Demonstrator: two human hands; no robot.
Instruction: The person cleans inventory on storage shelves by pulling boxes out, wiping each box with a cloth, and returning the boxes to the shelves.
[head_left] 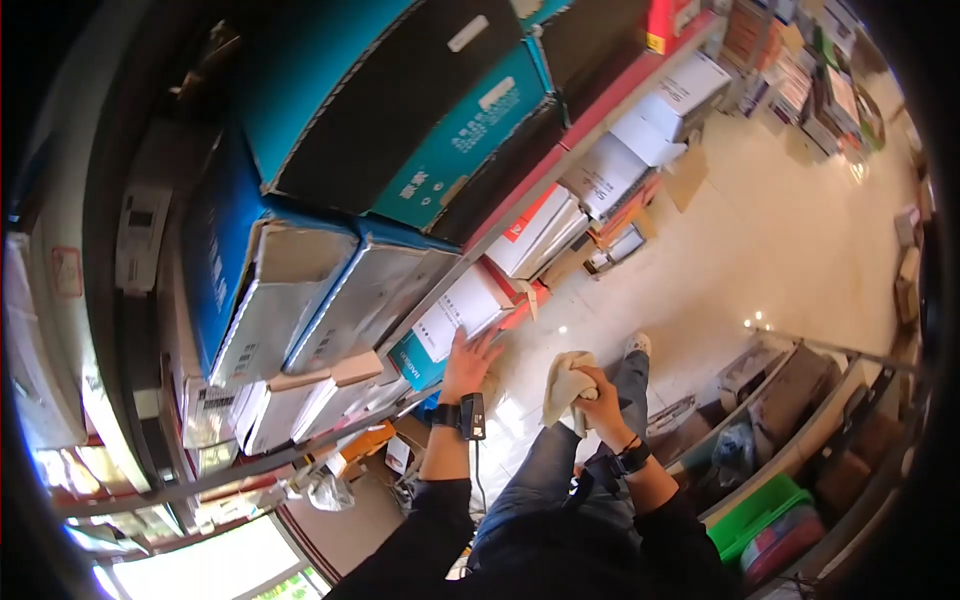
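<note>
My left hand (468, 366) reaches to the lower shelf with its fingers spread. It lies against or just in front of a white box (462, 312) with a teal end; whether it presses on the box I cannot tell. In front of my legs, my right hand (602, 403) is closed around a crumpled beige cloth (566, 388), which hangs out to the left of the fingers. Big teal and black boxes (440, 160) stand on the shelf above, beside blue and grey boxes (340, 300).
A red shelf edge (590, 135) runs diagonally over more white boxes (605, 175). Shiny tiles (740, 230) cover the floor. To the right, a low rack (850, 375) holds cartons and a green bin (765, 510). Stacked goods (825, 105) stand at the far right.
</note>
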